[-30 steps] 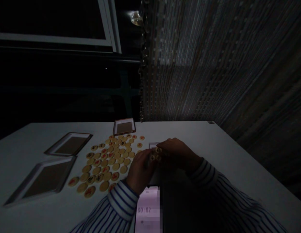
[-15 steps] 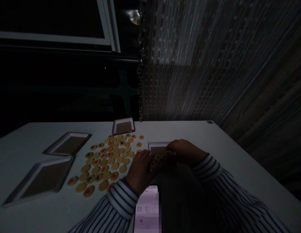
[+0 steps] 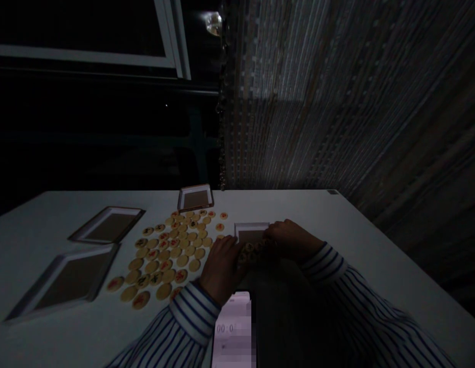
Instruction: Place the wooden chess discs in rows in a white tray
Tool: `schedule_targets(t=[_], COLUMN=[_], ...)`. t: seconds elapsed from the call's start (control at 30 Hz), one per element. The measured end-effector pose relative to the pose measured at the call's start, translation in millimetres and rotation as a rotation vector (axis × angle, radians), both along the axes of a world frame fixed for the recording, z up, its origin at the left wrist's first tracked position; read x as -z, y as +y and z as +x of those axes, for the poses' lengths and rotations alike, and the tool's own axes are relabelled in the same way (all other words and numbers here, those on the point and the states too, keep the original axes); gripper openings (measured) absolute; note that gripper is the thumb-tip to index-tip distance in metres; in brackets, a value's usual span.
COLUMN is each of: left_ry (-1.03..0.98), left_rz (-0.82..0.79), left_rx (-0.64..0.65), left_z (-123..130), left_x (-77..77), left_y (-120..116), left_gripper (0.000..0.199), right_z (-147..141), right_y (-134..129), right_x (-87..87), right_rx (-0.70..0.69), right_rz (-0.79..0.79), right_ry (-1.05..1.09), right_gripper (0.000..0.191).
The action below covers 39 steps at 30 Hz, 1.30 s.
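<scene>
Round wooden pieces (image 3: 175,252) with red or black characters, some plain, lie spread on the white table left of my hands. My left hand (image 3: 222,266) rests at the near left side of a small white-rimmed box (image 3: 252,225), its fingers bent against it. My right hand (image 3: 289,239) is at the box's right side, fingers curled at its edge. Between the hands, several dark-marked pieces (image 3: 250,247) sit in the near part of the box. The fingertips are in shadow, so what each one grips is hard to make out.
Two open box parts (image 3: 109,226) (image 3: 71,281) lie at the left, and another (image 3: 195,198) stands at the back. A phone (image 3: 233,332) showing a timer is at the near edge. A bead curtain (image 3: 299,102) hangs behind the table.
A piece near my right fingertips, raised before, now sits lower, level with the others in the box. My left hand has hardly moved, and the view has shifted slightly.
</scene>
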<state>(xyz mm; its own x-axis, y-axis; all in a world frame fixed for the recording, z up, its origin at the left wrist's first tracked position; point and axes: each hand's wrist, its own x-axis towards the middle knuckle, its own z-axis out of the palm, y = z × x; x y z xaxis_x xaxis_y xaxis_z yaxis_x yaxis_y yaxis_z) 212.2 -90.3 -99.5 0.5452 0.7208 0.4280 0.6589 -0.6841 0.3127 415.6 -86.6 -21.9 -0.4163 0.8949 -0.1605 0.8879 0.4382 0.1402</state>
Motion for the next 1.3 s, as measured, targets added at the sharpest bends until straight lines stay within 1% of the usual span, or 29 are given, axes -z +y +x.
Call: schedule_targets(t=[0.23,0.4,0.53,0.8,0.93,1.13,1.3], left_ry=[-0.005,-0.008,-0.003,-0.013,-0.010,-0.004,-0.007], left_rz=[0.001,0.011,0.008,0.031,0.024,0.020,0.037], left_rx=[-0.020,-0.024,-0.018,-0.002,-0.010,0.002,-0.019], left_z=[1.0,0.8,0.3,0.6,0.7,0.2,0.3], left_x=[-2.6,-0.9,0.0,0.0,0.0,0.0,0.8], left_y=[-1.5,-1.1,-0.7,0.2,0.7,1.0,0.5], left_gripper=[0.038,0.036,0.037,0.035,0.034,0.037,0.035], right_z=[1.1,2.5,1.7,0.3,-0.3,0.1,-0.4], right_y=[1.5,0.3,-0.9,-0.8,-0.6,-2.1,-2.0], right_x=[5.2,1.9,-0.4,-1.5,-1.8,-1.6,-1.1], right_rx=[-0.001,-0.015,-0.017,-0.015,-0.002,-0.025,-0.024], right_rz=[0.008,-0.006,-0.019,-0.047,-0.041,-0.027,-0.024], right_ry=[-0.038,-0.018,-0.012,-0.026,-0.045,-0.028,-0.042], right_gripper=[0.020,0.020,0.019,0.020,0.019,0.018,0.018])
